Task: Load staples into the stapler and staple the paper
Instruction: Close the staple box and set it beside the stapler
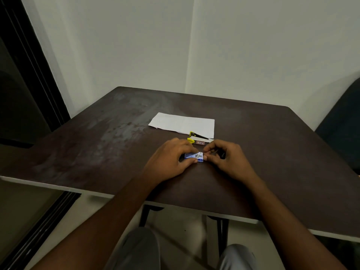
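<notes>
While the small, flat blue cardboard staple box (192, 157) sits low over the dark matte worktop (97, 143), the left hand (171, 160) grips its left end, thumb on the near edge and curled fingers (183, 147) over the far edge. The right hand (226, 158) pinches the box's pale right end between thumb and forefinger. Just behind the hands lies the stapler (198, 138), yellow plastic and silvery metal, hinged open, overlapping the near right corner of the rectangular white paper (181, 123). Scuffed greyish patches mark the worktop's left side.
</notes>
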